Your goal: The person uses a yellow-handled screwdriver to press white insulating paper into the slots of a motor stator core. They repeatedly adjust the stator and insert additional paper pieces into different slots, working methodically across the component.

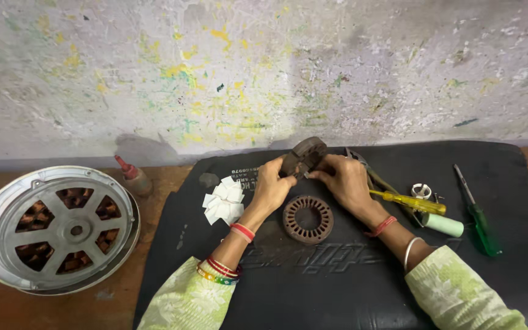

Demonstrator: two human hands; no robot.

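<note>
Both forearms extend forward from the lower edge of the view and converge at mid-frame. The left hand [271,183] is curled, fingers closed around the lower left edge of a dark, rusty stator core [304,156], which is held tilted above the mat. The right hand [344,180] meets it from the right, fingertips pinched at the core's lower edge; what they pinch is too small to tell.

The work surface is a black rubber mat [337,287] laid on a brown wooden counter [7,305], set against a paint-flecked wall [264,67].

A second stator ring [308,219] lies flat on the mat, just below and between the hands. A pile of white paper slips [224,200] lies just left of the left hand. A yellow-handled screwdriver [407,201] lies just beside the right wrist; a green-handled screwdriver [476,214] lies further right. A round metal motor housing [56,229] rests on the counter, well to the left.
</note>
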